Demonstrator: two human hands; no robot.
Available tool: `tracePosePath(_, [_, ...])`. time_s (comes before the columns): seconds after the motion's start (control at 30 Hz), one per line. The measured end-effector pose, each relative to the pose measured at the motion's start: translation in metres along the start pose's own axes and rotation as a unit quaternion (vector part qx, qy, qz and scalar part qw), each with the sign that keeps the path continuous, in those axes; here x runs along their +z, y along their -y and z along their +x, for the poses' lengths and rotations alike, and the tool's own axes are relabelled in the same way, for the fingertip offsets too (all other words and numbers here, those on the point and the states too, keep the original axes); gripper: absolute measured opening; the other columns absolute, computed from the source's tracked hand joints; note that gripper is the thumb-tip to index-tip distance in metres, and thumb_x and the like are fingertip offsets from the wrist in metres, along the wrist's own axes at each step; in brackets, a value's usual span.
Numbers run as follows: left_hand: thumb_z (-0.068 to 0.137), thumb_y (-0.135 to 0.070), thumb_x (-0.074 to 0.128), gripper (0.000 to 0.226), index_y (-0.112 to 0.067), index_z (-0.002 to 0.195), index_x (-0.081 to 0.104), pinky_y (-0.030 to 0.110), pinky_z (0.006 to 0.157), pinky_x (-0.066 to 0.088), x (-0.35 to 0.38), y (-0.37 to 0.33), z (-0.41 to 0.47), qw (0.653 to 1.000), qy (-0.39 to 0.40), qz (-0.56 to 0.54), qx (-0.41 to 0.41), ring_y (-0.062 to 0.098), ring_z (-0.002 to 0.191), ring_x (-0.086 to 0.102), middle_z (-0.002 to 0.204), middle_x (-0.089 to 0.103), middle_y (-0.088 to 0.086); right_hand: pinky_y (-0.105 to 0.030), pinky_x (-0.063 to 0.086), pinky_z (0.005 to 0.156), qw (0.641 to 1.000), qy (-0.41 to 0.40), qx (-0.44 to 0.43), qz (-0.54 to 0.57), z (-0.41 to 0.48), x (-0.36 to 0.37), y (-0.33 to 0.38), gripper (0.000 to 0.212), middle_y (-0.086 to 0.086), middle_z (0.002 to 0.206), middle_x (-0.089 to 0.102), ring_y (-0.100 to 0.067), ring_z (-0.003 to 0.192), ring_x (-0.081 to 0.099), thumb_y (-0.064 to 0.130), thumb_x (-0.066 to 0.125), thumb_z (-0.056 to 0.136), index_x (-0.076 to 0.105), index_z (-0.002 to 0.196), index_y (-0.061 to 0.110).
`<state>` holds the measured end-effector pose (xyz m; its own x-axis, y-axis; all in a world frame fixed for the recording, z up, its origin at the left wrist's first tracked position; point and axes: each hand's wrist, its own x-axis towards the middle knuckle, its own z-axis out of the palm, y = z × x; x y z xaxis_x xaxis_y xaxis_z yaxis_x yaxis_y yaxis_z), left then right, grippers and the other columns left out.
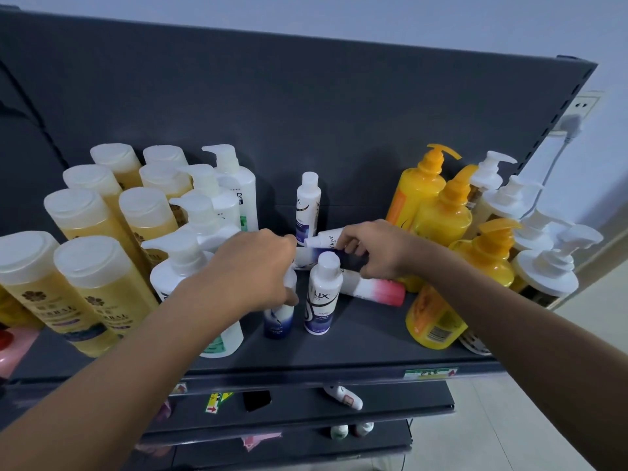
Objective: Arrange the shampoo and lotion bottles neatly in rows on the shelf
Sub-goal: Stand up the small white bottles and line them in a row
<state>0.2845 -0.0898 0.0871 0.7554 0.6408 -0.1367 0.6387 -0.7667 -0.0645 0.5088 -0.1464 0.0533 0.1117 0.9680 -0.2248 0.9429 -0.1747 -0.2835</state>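
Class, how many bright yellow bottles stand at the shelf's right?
4: rear yellow bottle, second before it, third farther right, front yellow bottle behind the forearm. More may be hidden.

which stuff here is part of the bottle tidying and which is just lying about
Part of the job:
Dove bottle, held by the right hand
small blue-based bottle, gripped by the left hand
upright Lux bottle
pink-ended bottle lying on the shelf

Just there:
wall plug
price tags on the lower shelf edge

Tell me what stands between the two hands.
Head view: between the left hand, gripping a blue-based bottle, and the right hand stands an upright Lux bottle; behind it, the Dove bottle that hand holds spans the gap.
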Motion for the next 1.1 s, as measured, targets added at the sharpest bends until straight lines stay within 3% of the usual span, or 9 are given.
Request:
tracePosePath(0.1, [0.069, -0.071, 0.077, 0.069, -0.030, 0.120, 0.057, 0.035, 0.075, 0.048, -0.018, 0.007, 0.005, 0.999, 0.032, -0.044, 0.001, 0.023, 0.102, 0.062, 0.114, 0.063, -0.003, -0.036, 0.058, 0.083, 1.000, -0.013, 0.017, -0.018, 0.014, 0.012, -0.009, 0.048, 0.001, 0.106, 0.067, -0.020, 0.100, 0.066, 0.008, 0.074, 0.075, 0.065, 0.121, 0.016])
tracePosePath(0.17, [0.072, -0.072, 0.075, 0.061, -0.031, 0.115, 0.064, 0.039, 0.087, 0.054, -0.033, 0.014, 0.013, 0.995, 0.033, -0.092, 0.009, 0.019, 0.104, 0.063, 0.111, 0.067, -0.005, -0.033, 0.054, 0.074, 0.999, -0.014, 0.007, -0.047, 0.023, 0.024, -0.012, 0.035, 0.001, 0.098, 0.067, -0.022, 0.095, 0.066, 0.014, 0.074, 0.076, 0.064, 0.108, 0.018])
tracePosePath(0.27, [0.092, -0.053, 0.063, 0.033, -0.021, 0.094, 0.073, 0.044, 0.083, 0.058, -0.043, 0.021, 0.045, 0.993, -0.032, -0.117, 0.009, 0.022, 0.091, 0.069, 0.089, 0.075, 0.000, -0.030, 0.043, 0.065, 0.996, -0.021, -0.008, -0.090, 0.035, 0.040, -0.015, 0.023, 0.004, 0.089, 0.059, -0.023, 0.087, 0.061, 0.022, 0.071, 0.080, 0.053, 0.095, 0.024])
tracePosePath(0.37, [0.096, -0.032, 0.057, 0.023, -0.013, 0.094, 0.070, 0.042, 0.075, 0.057, -0.034, 0.021, 0.085, 0.995, -0.075, -0.057, 0.013, 0.032, 0.087, 0.067, 0.092, 0.068, 0.007, -0.031, 0.042, 0.063, 0.996, -0.022, 0.001, -0.084, 0.043, 0.051, -0.018, 0.021, 0.004, 0.089, 0.056, -0.022, 0.084, 0.058, 0.024, 0.069, 0.081, 0.049, 0.089, 0.026])
tracePosePath(0.53, [0.087, -0.033, 0.070, 0.014, -0.021, 0.081, 0.065, 0.033, 0.062, 0.046, -0.003, 0.019, 0.134, 0.989, 0.070, 0.057, 0.116, 0.024, 0.075, 0.057, 0.075, 0.054, -0.003, -0.037, 0.056, 0.075, 0.999, 0.005, 0.018, -0.031, 0.051, 0.052, -0.023, 0.032, -0.001, 0.099, 0.068, -0.023, 0.091, 0.064, 0.029, 0.079, 0.075, 0.064, 0.102, 0.022])
tracePosePath(0.63, [0.079, -0.042, 0.079, 0.034, -0.020, 0.102, 0.065, 0.033, 0.062, 0.046, 0.016, 0.020, 0.153, 0.975, 0.129, 0.126, 0.132, 0.023, 0.083, 0.061, 0.095, 0.062, 0.002, -0.035, 0.053, 0.070, 0.999, 0.025, 0.012, -0.026, 0.052, 0.054, -0.022, 0.036, -0.003, 0.093, 0.069, -0.024, 0.086, 0.064, 0.033, 0.085, 0.069, 0.067, 0.095, 0.018])
tracePosePath(0.77, [0.073, -0.047, 0.081, 0.047, -0.018, 0.107, 0.066, 0.039, 0.071, 0.056, 0.033, 0.019, 0.164, 0.965, 0.161, 0.163, 0.129, 0.026, 0.090, 0.065, 0.102, 0.061, 0.002, -0.034, 0.052, 0.063, 0.999, 0.033, 0.022, -0.025, 0.051, 0.064, -0.020, 0.034, 0.000, 0.078, 0.066, -0.024, 0.079, 0.064, 0.037, 0.085, 0.064, 0.054, 0.068, 0.024])
tracePosePath(0.9, [0.075, -0.044, 0.080, 0.038, -0.018, 0.099, 0.066, 0.037, 0.068, 0.055, 0.043, 0.016, 0.166, 0.958, 0.180, 0.179, 0.131, 0.026, 0.082, 0.064, 0.083, 0.053, -0.001, -0.032, 0.047, 0.060, 0.999, 0.026, 0.021, -0.043, 0.050, 0.064, -0.018, 0.037, 0.000, 0.079, 0.063, -0.026, 0.081, 0.065, 0.047, 0.084, 0.063, 0.054, 0.070, 0.026])
tracePosePath(1.1, [0.082, -0.030, 0.077, 0.034, -0.010, 0.108, 0.069, 0.035, 0.065, 0.054, 0.056, 0.014, 0.167, 0.957, 0.177, 0.189, 0.130, 0.027, 0.082, 0.067, 0.086, 0.060, 0.003, -0.030, 0.034, 0.056, 0.998, 0.012, 0.022, -0.062, 0.044, 0.057, -0.019, 0.043, 0.002, 0.080, 0.055, -0.022, 0.075, 0.055, 0.053, 0.085, 0.064, 0.053, 0.079, 0.027])
